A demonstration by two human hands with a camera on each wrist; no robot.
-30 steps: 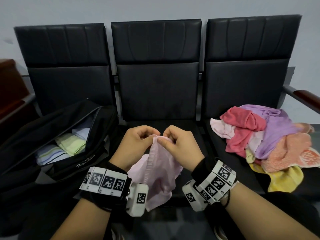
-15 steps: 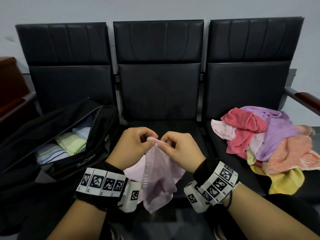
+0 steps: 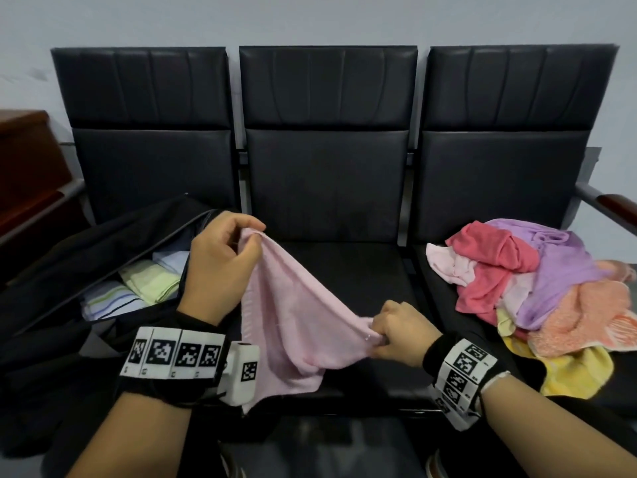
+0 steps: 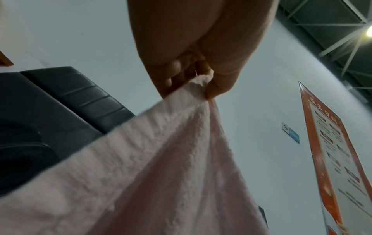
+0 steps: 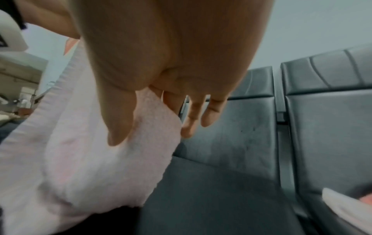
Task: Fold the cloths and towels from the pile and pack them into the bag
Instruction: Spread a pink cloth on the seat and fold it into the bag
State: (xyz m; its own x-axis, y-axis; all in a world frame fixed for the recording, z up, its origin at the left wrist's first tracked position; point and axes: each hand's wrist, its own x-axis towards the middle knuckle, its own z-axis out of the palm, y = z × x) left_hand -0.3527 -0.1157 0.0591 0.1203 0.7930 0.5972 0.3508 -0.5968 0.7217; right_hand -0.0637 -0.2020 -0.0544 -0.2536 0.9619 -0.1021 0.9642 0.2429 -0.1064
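Note:
A pale pink towel [image 3: 286,312] hangs stretched between my two hands over the middle seat. My left hand [image 3: 224,260] pinches one corner high up beside the bag; the left wrist view shows thumb and fingers closed on the pink towel [image 4: 181,143]. Lower and to the right, my right hand [image 3: 396,331] pinches the other corner, with the thumb pressed on the pink towel [image 5: 100,151] in the right wrist view. The open black bag [image 3: 69,270] on the left seat holds folded cloths [image 3: 148,281]. A pile of cloths [image 3: 537,291] in red, purple, orange and yellow lies on the right seat.
Three black padded seats [image 3: 327,167] stand in a row against a pale wall. A wooden armrest [image 3: 617,205] juts out at far right, and brown wooden furniture [image 3: 27,160] stands at far left. The middle seat pad [image 3: 362,270] lies under the towel.
My hands, close together at one edge of the pink towel before, have drawn apart: the left rose toward the bag, the right dropped to the lower right, and the towel spread out between them.

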